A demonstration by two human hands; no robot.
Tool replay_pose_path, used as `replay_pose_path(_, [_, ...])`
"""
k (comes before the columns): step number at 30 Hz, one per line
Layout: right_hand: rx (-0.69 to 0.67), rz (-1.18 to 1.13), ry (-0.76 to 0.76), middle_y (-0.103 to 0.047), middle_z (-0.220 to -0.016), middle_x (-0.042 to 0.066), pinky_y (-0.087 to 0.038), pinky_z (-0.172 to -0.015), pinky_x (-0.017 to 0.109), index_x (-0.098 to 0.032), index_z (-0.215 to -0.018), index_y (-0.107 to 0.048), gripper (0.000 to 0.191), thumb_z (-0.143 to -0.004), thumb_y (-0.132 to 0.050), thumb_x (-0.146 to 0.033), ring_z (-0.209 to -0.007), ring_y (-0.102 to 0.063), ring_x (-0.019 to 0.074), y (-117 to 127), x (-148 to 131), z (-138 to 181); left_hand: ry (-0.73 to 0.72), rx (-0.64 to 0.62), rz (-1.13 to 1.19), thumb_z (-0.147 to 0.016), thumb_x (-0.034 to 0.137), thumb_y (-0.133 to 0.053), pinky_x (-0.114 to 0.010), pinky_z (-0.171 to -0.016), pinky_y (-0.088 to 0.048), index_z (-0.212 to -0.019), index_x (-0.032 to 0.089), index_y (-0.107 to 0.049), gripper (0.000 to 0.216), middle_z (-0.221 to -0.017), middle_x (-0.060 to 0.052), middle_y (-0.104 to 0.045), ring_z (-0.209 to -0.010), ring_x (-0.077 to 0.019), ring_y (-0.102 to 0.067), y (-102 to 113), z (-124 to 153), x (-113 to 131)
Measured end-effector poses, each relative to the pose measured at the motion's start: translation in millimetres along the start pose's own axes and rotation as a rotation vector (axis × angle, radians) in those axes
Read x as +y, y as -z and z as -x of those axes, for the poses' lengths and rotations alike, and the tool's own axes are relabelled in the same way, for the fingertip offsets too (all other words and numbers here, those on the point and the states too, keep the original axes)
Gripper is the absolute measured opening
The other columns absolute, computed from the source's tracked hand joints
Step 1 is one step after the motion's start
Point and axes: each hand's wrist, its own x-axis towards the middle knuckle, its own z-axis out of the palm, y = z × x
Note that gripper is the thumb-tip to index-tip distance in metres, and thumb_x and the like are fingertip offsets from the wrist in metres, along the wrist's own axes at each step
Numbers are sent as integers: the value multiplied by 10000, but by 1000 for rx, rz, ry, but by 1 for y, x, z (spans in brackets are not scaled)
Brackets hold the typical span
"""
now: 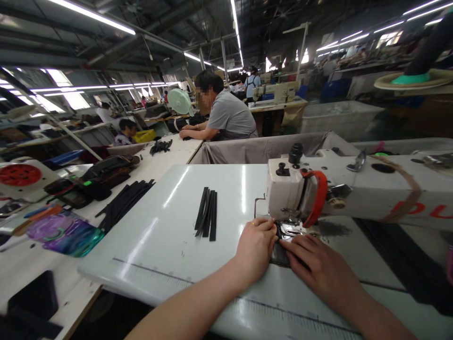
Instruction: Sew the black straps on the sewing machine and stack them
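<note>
At the sewing machine (286, 193), my left hand (255, 245) rests just left of the presser foot, its fingers bent and pressed together at the edge of a short black strip (280, 256). From the other side, my right hand (314, 259) presses its fingertips to the same strip, close to the metal plate (290, 229) under the needle. My fingers cover part of the strip. Several narrow black strips (207, 215) lie in a loose bundle on the pale machine table to the left of my hands.
More black strips (123, 203) are piled on the side table, near a purple-and-teal pouch (65, 231) and a dark phone-like slab (33, 295). Long black material (399, 259) lies right of my right hand. A person in grey (231, 113) leans over the table ahead.
</note>
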Motion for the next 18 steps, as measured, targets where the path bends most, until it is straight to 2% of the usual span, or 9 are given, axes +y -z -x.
replay_pose_path(6, [9, 90, -34, -688, -965, 78, -524, -697, 364, -156, -1118, -639, 289, -953, -412, -226, -822, -633, 214, -6, 1, -2, -19, -7, -7, -955, 185, -489, -402, -1002, -472, -1004, 134, -675, 199, -1149, -97, -680, -1086, -233, -578, 2, 1, 3])
replay_pose_path(18, [15, 33, -58, -674, -932, 66, -517, -733, 360, -167, -1159, -615, 297, -944, -414, -197, -817, -631, 200, -8, 1, 2, -19, -8, -91, -964, 185, -441, -402, -985, -475, -1023, 135, -658, 231, -1200, -101, -650, -1117, -235, -550, 1, 5, 7])
